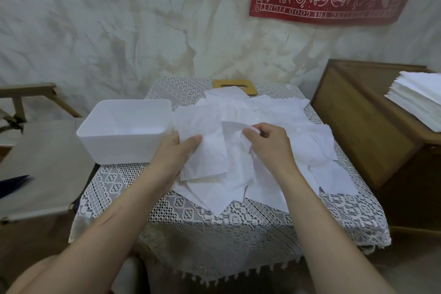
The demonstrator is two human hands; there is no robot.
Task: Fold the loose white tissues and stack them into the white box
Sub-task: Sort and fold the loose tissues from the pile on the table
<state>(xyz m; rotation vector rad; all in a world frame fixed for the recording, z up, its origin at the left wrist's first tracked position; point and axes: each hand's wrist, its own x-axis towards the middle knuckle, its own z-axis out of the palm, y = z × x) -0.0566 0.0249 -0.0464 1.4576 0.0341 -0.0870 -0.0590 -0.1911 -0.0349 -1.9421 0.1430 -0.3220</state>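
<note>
A heap of loose white tissues (281, 131) covers the middle and right of the lace-covered table (186, 212). The white box (124, 131) stands at the table's left, with nothing visible inside. My left hand (171, 153) holds the left edge of one flat tissue (205, 141), thumb on top and fingers hidden beneath it. My right hand (269, 143) pinches a raised, crumpled fold of tissue just right of that sheet.
A wooden lid with a slot (235, 86) lies at the table's far edge, partly under tissues. A wooden cabinet (362, 126) at the right carries a neat stack of white tissues (420, 100). A folding chair (38, 150) stands at the left.
</note>
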